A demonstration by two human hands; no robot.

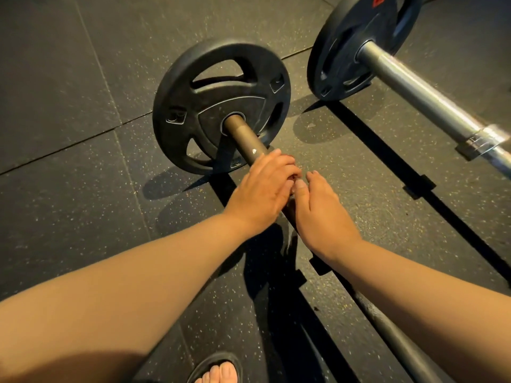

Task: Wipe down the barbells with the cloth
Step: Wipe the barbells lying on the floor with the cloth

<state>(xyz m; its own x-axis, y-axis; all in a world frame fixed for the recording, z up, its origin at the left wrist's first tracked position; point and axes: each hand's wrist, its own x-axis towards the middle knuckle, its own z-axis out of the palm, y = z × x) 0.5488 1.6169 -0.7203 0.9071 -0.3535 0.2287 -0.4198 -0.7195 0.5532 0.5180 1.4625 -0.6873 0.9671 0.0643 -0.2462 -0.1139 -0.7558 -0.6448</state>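
The near barbell (241, 134) lies on the floor, a black plate (190, 106) on its brownish sleeve. Its thin shaft (392, 335) runs toward the lower right. My left hand (262, 192) grips the sleeve just behind the plate, fingers curled over the top. My right hand (325, 217) wraps the bar right beside it, thumb on top and touching the left fingers. What lies under the hands is hidden. No cloth shows anywhere in view. A second barbell (414, 87) with a silver sleeve and its own black plate (343, 53) lies at the upper right.
The floor is dark speckled rubber tiles (69, 134). A shiny collar (486, 139) sits on the second barbell's sleeve at the right edge. My foot in a sandal (221, 371) stands at the bottom, left of the near shaft.
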